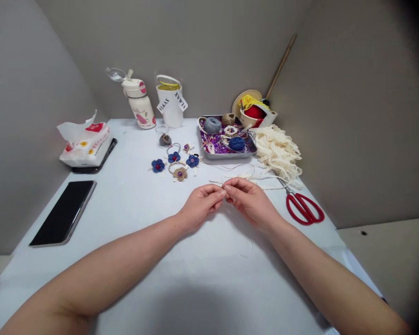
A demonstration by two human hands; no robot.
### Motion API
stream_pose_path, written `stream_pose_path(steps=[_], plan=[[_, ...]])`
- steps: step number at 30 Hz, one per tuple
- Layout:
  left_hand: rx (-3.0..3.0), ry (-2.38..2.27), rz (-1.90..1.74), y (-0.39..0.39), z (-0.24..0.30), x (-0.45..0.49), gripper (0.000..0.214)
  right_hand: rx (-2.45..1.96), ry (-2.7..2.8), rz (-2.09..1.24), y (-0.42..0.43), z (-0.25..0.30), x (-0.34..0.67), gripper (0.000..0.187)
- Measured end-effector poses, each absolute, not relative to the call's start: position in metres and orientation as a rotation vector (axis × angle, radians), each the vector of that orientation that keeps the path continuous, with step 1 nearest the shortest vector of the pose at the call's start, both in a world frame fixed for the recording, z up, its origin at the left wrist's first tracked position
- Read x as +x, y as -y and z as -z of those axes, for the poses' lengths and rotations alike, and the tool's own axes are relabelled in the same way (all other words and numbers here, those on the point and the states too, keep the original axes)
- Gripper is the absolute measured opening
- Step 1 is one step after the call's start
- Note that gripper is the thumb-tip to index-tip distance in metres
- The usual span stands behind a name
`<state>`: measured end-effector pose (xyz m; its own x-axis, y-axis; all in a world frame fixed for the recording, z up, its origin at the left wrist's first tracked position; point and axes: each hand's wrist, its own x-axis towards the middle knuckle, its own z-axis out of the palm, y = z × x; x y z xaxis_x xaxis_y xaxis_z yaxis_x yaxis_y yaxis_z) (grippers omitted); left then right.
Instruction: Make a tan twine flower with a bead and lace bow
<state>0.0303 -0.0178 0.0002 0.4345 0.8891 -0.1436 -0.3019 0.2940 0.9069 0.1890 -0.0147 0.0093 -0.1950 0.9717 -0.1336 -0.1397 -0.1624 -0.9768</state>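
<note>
Pressing my left hand (199,207) and right hand (251,202) together at the fingertips, I seem to pinch a fine pale thread (250,242) at 12 o'clock, though it is too thin to be sure. A slackened grip could drop it toward the crinkled cream lace (277,153) at 1 o'clock, tangling it.

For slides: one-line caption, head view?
Left hand and right hand pinch thin thread over a white table, beside red scissors.

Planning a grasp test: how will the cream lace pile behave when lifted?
The cream lace pile is probably floppy and light, given its slumped folds. It may trail when lifted: loose ends run toward the red scissors.
</note>
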Motion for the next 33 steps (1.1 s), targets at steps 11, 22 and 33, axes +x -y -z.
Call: stream_pose_path(steps=[11,22,33], plan=[[0.93,-0.737,-0.711,0.018,0.0,0.031,0.024,-0.935,0.808,-1.513,0.01,-0.011,0.203,0.019],[0.826,-0.569,-0.319,0.012,-0.007,0.019,0.02,-0.856,0.486,-1.272,-0.034,-0.016,0.292,0.026],[0.83,-0.67,-0.28,-0.001,-0.006,0.011,0.018,-1.071,0.753,-1.054,-0.039,-0.007,0.323,0.045]])
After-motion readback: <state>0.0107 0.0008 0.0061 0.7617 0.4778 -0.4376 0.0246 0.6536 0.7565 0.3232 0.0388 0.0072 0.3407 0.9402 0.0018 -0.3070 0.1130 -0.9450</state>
